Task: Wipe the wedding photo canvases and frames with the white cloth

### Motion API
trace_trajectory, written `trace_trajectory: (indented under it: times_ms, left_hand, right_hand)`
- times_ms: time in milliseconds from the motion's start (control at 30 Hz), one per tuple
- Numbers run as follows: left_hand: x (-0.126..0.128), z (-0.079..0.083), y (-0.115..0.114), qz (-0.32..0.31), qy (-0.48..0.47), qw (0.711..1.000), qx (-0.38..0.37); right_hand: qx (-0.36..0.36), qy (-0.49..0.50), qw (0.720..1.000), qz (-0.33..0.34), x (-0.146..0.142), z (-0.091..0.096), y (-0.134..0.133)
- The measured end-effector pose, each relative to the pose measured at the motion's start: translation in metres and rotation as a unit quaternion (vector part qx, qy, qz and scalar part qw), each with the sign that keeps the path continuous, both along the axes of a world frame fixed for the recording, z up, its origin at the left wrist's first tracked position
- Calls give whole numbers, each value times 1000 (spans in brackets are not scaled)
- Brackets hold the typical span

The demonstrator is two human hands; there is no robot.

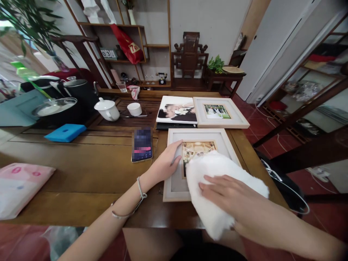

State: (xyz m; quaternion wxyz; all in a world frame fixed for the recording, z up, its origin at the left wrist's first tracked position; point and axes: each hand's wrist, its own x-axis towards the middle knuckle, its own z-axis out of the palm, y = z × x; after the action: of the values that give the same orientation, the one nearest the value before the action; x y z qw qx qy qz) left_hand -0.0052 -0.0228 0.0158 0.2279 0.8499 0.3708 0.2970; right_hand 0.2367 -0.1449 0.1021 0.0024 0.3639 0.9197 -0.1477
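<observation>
A white picture frame lies flat on the wooden table in front of me. My left hand rests on the frame's left border, fingers stretched out flat along it. My right hand lies palm down on a fluffy white cloth, fingers extended, pressing it onto the frame's lower right part. The cloth covers much of the picture and hangs over the table's near edge.
A phone lies left of the frame. Behind it sit a second white frame and a photo canvas. A teapot, cup, blue box and pink packet stand further left.
</observation>
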Motion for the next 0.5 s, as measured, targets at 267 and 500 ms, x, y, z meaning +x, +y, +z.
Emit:
trace_trajectory:
  times_ms: [267,500]
  left_hand:
    - [1,-2,1,6,-4,1000,-11]
    - [4,-6,4,27,-60,998,-12]
  right_hand:
    - [84,-56,987,-124,8,-6,35]
    - [155,-72,980,-103,-61,-37,57]
